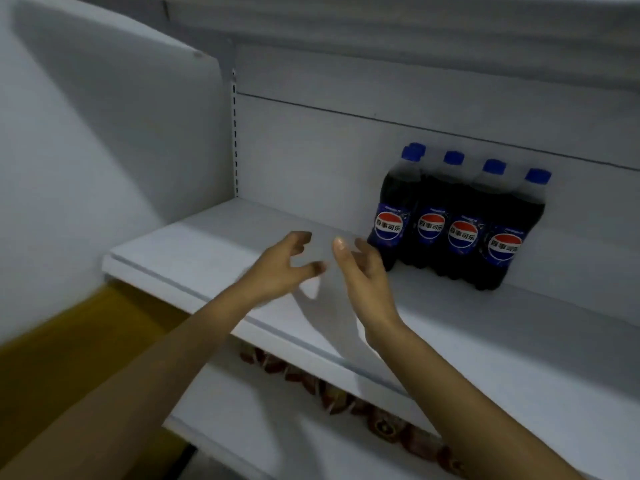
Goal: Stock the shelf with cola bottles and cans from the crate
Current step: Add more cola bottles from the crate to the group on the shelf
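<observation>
Several cola bottles [460,220] with blue caps and red-white-blue labels stand upright in a row at the back of the white shelf [214,244]. Both my hands hover over the shelf's front part, left of the bottles. My left hand [284,268] has loosely spread fingers and holds nothing. My right hand [363,268] is also empty, fingers relaxed, its fingertips close to the leftmost bottle but apart from it. No crate or cans are in view.
A white side panel [114,140] closes the shelf on the left. Another shelf overhangs above [415,32]. On the lower shelf, reddish-brown packaged items [346,396] lie in a row. Yellow floor [69,348] shows at the lower left.
</observation>
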A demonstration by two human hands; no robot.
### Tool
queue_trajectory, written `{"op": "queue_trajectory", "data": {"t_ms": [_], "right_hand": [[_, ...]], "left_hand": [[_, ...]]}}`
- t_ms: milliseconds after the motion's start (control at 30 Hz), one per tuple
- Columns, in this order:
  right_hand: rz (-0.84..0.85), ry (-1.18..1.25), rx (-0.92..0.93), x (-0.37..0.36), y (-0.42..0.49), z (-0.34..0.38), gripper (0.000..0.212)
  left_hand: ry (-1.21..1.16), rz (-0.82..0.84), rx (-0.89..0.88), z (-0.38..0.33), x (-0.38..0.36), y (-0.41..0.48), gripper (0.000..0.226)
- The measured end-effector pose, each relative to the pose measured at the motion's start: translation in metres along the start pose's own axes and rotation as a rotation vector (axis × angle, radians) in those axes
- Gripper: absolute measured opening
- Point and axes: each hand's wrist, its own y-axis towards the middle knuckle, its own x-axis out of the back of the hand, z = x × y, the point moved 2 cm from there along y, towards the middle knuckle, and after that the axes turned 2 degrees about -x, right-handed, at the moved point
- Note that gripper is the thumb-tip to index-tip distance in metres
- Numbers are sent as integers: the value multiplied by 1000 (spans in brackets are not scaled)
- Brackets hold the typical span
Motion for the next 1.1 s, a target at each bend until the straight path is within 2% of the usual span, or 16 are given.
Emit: {"op": "queue_trajectory", "data": {"t_ms": [133, 200, 300, 433, 600, 633, 767, 833, 933, 1000, 1100], "right_hand": [[215, -7, 189, -81, -78, -2, 61], [309, -61, 201, -124, -117, -27, 55], [434, -132, 60, -176, -164, -83, 52], [574, -201, -231, -216, -202, -165, 37], [685, -318, -607, -226, -241, -301, 17], [710, -356, -686, -224, -250, -333, 19], [791, -528, -944, -202, -295, -476, 63], [887, -655, -1025, -192, -317, -535, 65], [1084, -815, -1071, -188, -335, -607, 43], [1151, -907, -1041, -188, -342, -663, 44], [1156, -998, -979, -201, -350, -735, 49]], "left_hand": [[-168, -93, 27, 35, 66, -97, 46], [-202, -168, 90, 69, 100, -151, 33], [-164, -175, 296, 138, 126, -224, 28], [-135, -38, 643, 235, 119, -312, 28], [-290, -58, 992, 333, 73, -396, 30], [-332, -54, 1051, 354, 61, -410, 28], [-412, -82, 1223, 437, -5, -458, 12], [-316, -21, 1226, 475, -47, -479, 18], [-325, 28, 1258, 533, -108, -500, 31], [-293, 115, 1265, 573, -152, -510, 32], [-220, 230, 1227, 626, -217, -517, 29]]}}
